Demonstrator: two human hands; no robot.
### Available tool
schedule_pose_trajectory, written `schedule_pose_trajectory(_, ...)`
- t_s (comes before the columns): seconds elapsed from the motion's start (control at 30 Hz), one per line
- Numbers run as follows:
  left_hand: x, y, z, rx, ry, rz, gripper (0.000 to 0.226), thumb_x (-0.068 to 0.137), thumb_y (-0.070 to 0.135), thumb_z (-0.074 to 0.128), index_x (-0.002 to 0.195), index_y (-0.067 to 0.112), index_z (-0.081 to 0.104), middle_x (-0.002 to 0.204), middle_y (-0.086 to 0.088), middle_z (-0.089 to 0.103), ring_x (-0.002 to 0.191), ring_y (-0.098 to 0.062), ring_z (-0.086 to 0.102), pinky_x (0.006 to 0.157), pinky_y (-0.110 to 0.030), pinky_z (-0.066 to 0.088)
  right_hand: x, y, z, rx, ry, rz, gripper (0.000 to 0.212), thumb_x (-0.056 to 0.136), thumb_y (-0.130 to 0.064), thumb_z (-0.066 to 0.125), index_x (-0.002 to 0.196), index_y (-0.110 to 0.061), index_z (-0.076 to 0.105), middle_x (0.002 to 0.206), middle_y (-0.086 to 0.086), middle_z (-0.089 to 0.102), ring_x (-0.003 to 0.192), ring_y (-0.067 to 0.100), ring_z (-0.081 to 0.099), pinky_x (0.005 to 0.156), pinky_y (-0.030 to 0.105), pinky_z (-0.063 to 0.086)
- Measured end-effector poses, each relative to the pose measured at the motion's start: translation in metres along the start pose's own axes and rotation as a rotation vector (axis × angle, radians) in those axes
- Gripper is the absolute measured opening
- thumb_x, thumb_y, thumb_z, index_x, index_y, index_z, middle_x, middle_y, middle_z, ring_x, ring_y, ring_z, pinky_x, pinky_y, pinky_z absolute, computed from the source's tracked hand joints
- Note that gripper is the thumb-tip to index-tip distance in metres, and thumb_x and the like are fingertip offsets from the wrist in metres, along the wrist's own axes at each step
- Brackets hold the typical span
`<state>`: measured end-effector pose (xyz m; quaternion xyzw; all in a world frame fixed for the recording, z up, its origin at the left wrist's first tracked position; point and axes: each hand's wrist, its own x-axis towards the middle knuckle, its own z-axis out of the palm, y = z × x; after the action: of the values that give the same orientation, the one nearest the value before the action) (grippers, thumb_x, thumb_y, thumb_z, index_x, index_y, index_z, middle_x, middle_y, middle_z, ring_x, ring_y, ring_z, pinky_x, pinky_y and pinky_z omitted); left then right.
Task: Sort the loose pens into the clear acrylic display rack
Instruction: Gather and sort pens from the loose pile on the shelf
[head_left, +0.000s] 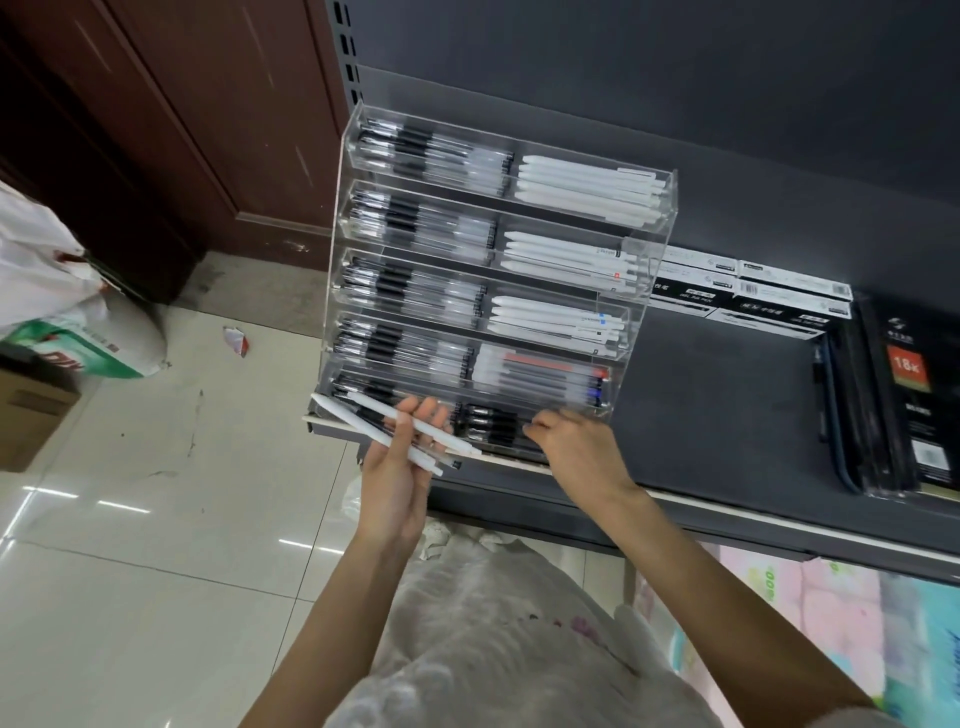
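Observation:
The clear acrylic display rack (655, 208) stands tiered on the dark shelf, with black-grip pens in its left compartments and white pens in the right ones. My left hand (400, 467) holds a small bunch of white pens (363, 415) across its palm, in front of the rack's bottom left compartment. My right hand (576, 447) reaches with curled fingers into the bottom right compartment, where black pens (488, 423) lie. Motion blur hides whether those fingers grip a pen.
Black-and-white pen boxes (748, 296) are stacked on the shelf (727, 415) right of the rack, with dark notebooks (909, 395) further right. A sack (93, 343) and a cardboard box (31, 415) sit on the tiled floor at left. A brown wooden door is behind.

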<state>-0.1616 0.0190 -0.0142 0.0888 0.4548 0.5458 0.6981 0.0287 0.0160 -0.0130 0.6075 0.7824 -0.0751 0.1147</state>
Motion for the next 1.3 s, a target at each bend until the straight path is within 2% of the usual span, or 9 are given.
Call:
schedule_pose_trajectory(0.13, -0.001, -0.001, 0.003, 0.009, -0.026, -0.010, 0.023, 0.101, 0.016, 0.038, 0.109, 0.010, 0.059, 0.098, 0.000, 0.073, 0.096, -0.013, 0.069, 0.075, -0.022, 0.056, 0.000, -0.001, 0.002, 0.058, 0.011, 0.020, 0.046, 0.089, 0.003, 0.046, 0.128, -0.019, 0.057, 0.122, 0.000, 0.059, 0.109, 0.020, 0.055, 0.084, 0.031, 0.050)
schedule_pose_trajectory(0.37, -0.003, 0.001, 0.011, -0.001, -0.064, -0.032, 0.025, 0.101, 0.015, 0.035, 0.110, 0.011, 0.059, 0.097, 0.002, 0.074, 0.095, -0.013, 0.069, 0.075, -0.022, 0.056, -0.001, -0.011, 0.002, 0.138, 0.120, 0.062, 0.040, 0.085, 0.004, 0.053, 0.117, -0.017, 0.065, 0.109, 0.000, 0.064, 0.097, 0.020, 0.060, 0.072, 0.031, 0.051)
schedule_pose_trajectory(0.47, -0.006, 0.002, 0.012, 0.012, -0.089, -0.032, 0.025, 0.101, 0.015, 0.035, 0.111, 0.012, 0.058, 0.100, 0.002, 0.073, 0.098, -0.013, 0.068, 0.081, -0.024, 0.056, -0.007, -0.022, -0.007, 0.529, 0.311, 0.111, 0.018, 0.091, -0.017, 0.057, 0.104, -0.020, 0.069, 0.095, -0.008, 0.069, 0.080, 0.008, 0.064, 0.065, 0.026, 0.054)
schedule_pose_trajectory(0.53, -0.007, 0.001, 0.012, 0.019, -0.101, -0.035, 0.025, 0.101, 0.015, 0.035, 0.113, 0.012, 0.057, 0.102, 0.001, 0.073, 0.099, -0.013, 0.068, 0.082, -0.025, 0.056, -0.010, -0.034, -0.020, 0.838, 0.299, 0.143, 0.013, 0.092, -0.027, 0.058, 0.098, -0.021, 0.068, 0.088, -0.013, 0.069, 0.076, 0.000, 0.062, 0.067, 0.014, 0.050)
schedule_pose_trajectory(0.6, -0.009, 0.001, 0.011, 0.018, -0.113, -0.042, 0.026, 0.100, 0.015, 0.036, 0.116, 0.011, 0.057, 0.105, -0.001, 0.072, 0.102, -0.014, 0.067, 0.082, -0.026, 0.056, -0.013, -0.045, -0.026, 0.947, 0.277, 0.143, 0.011, 0.086, -0.029, 0.065, 0.094, -0.021, 0.065, 0.086, -0.014, 0.068, 0.078, -0.001, 0.062, 0.070, 0.013, 0.049)
schedule_pose_trajectory(0.77, -0.012, 0.001, 0.009, 0.039, -0.108, -0.061, 0.027, 0.100, 0.014, 0.038, 0.119, 0.009, 0.057, 0.109, -0.005, 0.070, 0.102, -0.017, 0.067, 0.081, -0.027, 0.056, -0.013, -0.053, -0.021, 0.898, 0.230, 0.117, 0.025, 0.077, -0.031, 0.075, 0.094, -0.026, 0.057, 0.084, -0.015, 0.063, 0.075, 0.002, 0.059, 0.069, 0.028, 0.052)
schedule_pose_trajectory(0.93, -0.016, 0.001, 0.007, 0.100, -0.109, -0.078, 0.029, 0.100, 0.015, 0.039, 0.121, 0.008, 0.057, 0.115, -0.006, 0.069, 0.107, -0.018, 0.065, 0.087, -0.029, 0.055, -0.011, -0.043, -0.030, 0.636, 0.143, -0.004, 0.019, 0.086, -0.032, 0.065, 0.105, -0.027, 0.064, 0.091, -0.013, 0.070, 0.078, 0.004, 0.064, 0.072, 0.030, 0.054)
schedule_pose_trajectory(1.13, -0.005, 0.010, 0.009, 0.090, -0.131, -0.115, 0.030, 0.101, 0.020, 0.037, 0.118, 0.012, 0.061, 0.110, -0.005, 0.069, 0.104, -0.016, 0.065, 0.087, -0.029, 0.055, -0.010, 0.018, -0.051, 0.418, 0.574, 0.168, 0.009, 0.083, -0.017, 0.070, 0.091, -0.018, 0.073, 0.078, -0.005, 0.066, 0.054, 0.009, 0.056, 0.048, 0.021, 0.049)
schedule_pose_trajectory(1.3, 0.003, 0.014, 0.016, 0.198, -0.156, -0.085, 0.036, 0.100, 0.030, 0.038, 0.120, 0.014, 0.063, 0.085, 0.003, 0.060, 0.088, -0.012, 0.058, 0.089, -0.029, 0.052, 0.014, 0.063, -0.066, 0.102, 0.645, 0.239, 0.006, 0.080, -0.011, 0.071, 0.084, -0.014, 0.074, 0.078, 0.002, 0.065, 0.072, 0.025, 0.059, 0.052, 0.029, 0.048)
